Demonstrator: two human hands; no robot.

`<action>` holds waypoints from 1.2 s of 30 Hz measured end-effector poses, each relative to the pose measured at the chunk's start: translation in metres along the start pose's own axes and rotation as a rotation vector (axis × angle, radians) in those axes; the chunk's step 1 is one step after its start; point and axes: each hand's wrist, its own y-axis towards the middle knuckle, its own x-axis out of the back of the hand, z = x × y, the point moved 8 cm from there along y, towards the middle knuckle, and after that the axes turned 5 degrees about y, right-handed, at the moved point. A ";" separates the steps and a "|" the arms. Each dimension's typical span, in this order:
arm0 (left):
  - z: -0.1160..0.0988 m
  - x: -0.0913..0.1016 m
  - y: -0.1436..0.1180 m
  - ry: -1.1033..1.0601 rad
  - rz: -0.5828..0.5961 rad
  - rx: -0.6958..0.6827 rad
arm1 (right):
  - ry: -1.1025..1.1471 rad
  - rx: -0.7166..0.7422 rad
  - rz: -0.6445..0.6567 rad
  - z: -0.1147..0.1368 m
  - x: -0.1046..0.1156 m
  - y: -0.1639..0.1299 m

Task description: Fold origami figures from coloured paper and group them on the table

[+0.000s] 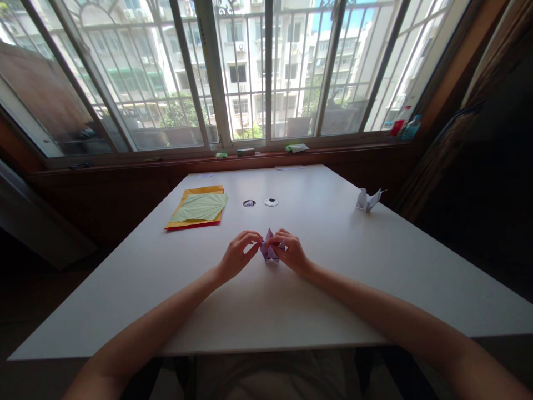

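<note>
Between my two hands a folded purple origami paper [272, 253] sits at the middle of the white table [266, 316], with one pointed tip standing up. My left hand [240, 251] pinches its left side between thumb and fingers. From the other side, my right hand [289, 253] is closed on its right part, its fingers covering some of the folds. Whether the paper rests on the table or hovers just over it, I cannot tell. A white folded paper crane [368, 200] stands near the table's right edge, apart from both hands.
Left of the hands lies a stack of paper sheets, a pale green sheet [197, 208] over yellow [204, 189] and red ones. Two small round discs [249, 204] lie beyond the hands. Small items and bottles [411, 128] stand along the windowsill [166, 165] behind the table.
</note>
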 end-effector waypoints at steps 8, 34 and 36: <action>0.006 0.004 0.000 0.008 -0.047 0.032 | -0.012 0.001 0.004 -0.001 0.000 0.000; 0.020 0.000 -0.002 -0.149 -0.112 0.223 | 0.016 -0.019 -0.041 0.001 0.005 0.001; 0.022 -0.001 -0.002 -0.167 -0.113 0.244 | 0.010 -0.017 -0.035 0.001 0.004 0.001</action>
